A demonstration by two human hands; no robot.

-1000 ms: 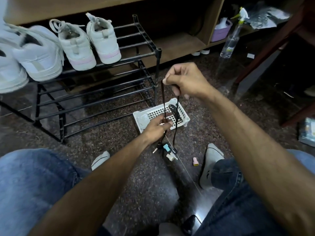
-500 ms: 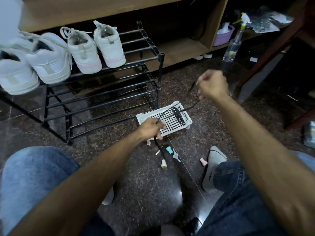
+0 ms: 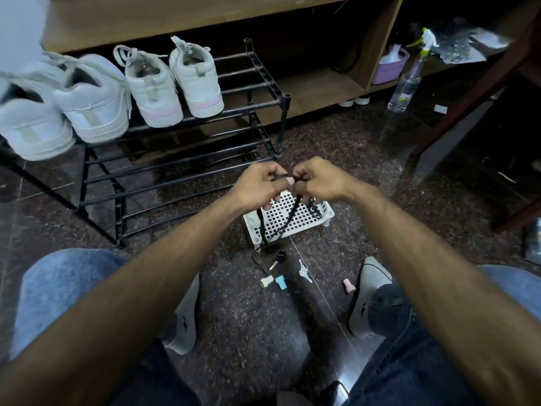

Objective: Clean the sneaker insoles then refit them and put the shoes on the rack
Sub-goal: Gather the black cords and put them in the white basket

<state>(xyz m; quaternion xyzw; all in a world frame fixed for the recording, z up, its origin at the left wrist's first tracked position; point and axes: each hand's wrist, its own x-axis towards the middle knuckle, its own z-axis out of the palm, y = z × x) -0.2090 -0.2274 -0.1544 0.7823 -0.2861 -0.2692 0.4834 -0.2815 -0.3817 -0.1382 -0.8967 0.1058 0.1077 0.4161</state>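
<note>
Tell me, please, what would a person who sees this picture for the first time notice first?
First come the two hands, the left hand and the right hand, which meet in the middle and pinch a black lace that hangs down over a white perforated basket on the floor. Next, the four white sneakers stand in a row on the top shelf of the black rack at the upper left.

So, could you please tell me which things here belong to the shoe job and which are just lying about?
Job: four white sneakers on the black rack; spray bottle.

Lying about: white basket; black cord held by left hand and right hand; key; small caps.
</note>
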